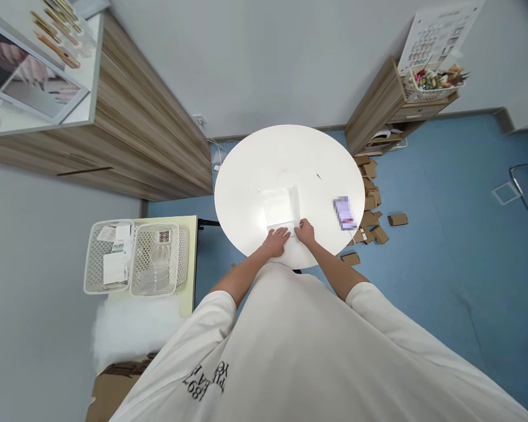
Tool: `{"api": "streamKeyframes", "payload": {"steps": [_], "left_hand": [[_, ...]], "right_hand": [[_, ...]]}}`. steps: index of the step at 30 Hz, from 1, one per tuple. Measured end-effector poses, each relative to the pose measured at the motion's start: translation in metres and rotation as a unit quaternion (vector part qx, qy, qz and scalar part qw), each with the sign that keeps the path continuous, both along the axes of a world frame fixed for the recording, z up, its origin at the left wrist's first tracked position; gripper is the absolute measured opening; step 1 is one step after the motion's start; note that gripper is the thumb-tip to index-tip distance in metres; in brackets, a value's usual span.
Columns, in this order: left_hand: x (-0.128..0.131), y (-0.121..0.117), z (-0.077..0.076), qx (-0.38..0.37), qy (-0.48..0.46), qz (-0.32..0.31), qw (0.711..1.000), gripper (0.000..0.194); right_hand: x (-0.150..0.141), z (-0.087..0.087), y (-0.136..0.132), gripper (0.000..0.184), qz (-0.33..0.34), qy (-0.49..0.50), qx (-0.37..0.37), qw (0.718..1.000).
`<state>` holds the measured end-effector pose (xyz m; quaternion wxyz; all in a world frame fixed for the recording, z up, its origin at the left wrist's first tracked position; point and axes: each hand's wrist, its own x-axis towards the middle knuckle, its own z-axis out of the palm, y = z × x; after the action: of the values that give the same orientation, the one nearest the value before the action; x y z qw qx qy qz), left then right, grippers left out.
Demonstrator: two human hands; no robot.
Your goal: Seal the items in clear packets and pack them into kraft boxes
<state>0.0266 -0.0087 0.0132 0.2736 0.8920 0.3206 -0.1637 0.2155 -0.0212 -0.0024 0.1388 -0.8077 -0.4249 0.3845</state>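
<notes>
A thin white sheet [280, 205] lies on the round white table [255, 158] in front of me. Crease-like bands run along its right side and its near edge; whether it is paper or film I cannot tell. My left hand [276, 242] rests on the near edge, fingers laid out flat over it. Close by, my right hand [305, 232] is closed in a pinch at the near right corner of the sheet. A blurred purple phone-like object [345, 213] lies to the right of my hands, with a white cable below it.
At left, two white plastic baskets [134, 258] hold cards and clear packs on a side table [188, 258]. A wooden cabinet [158, 117] stands back left, a smaller one [374, 111] back right. Cardboard boxes [369, 202] lie on the floor right of the table.
</notes>
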Motion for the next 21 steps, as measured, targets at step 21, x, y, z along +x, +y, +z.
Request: {"api": "streamKeyframes", "payload": {"steps": [21], "left_hand": [[-0.004,-0.003,-0.027,-0.151,-0.001,0.592,0.792,0.057]], "right_hand": [[-0.029,0.006,-0.004,0.055,0.261,-0.086,-0.011,0.962]]}}
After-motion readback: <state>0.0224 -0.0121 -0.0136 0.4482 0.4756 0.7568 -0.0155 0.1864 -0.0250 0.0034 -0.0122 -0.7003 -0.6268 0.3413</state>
